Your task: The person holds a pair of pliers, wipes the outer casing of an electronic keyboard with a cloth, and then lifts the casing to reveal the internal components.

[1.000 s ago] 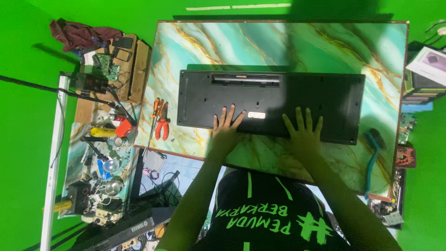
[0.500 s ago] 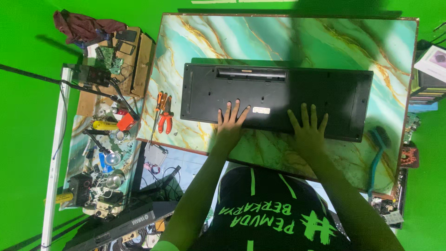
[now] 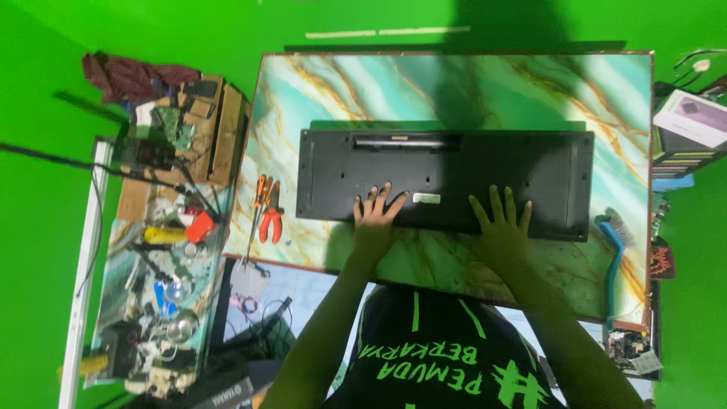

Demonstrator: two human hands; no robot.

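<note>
On the far left stands a cluttered shelf (image 3: 163, 250) full of small tools and wires. Beside it, on the left edge of the marble table (image 3: 469, 87), lie the orange pliers (image 3: 270, 212) with a screwdriver (image 3: 259, 198) next to them, both untouched.

In the middle of the table lies the long black keyboard (image 3: 443, 182), with its flat underside up, across the table. My left hand (image 3: 376, 213) rests flat on its near edge, fingers spread open, gripping nothing. A small pale label (image 3: 426, 198) sits between my hands. My right hand (image 3: 500, 227) is also flat and open on the near edge, holding nothing. At the right edge of the table lies a blue brush (image 3: 615, 250).

The back cover looks closed and no tool is in my hands, so I judge the work on it has not really begun; whether any screws are already out, I cannot tell from so far.

Compared with the frame before, my hands and the keyboard keep almost the same place; only the view shifts a little.
</note>
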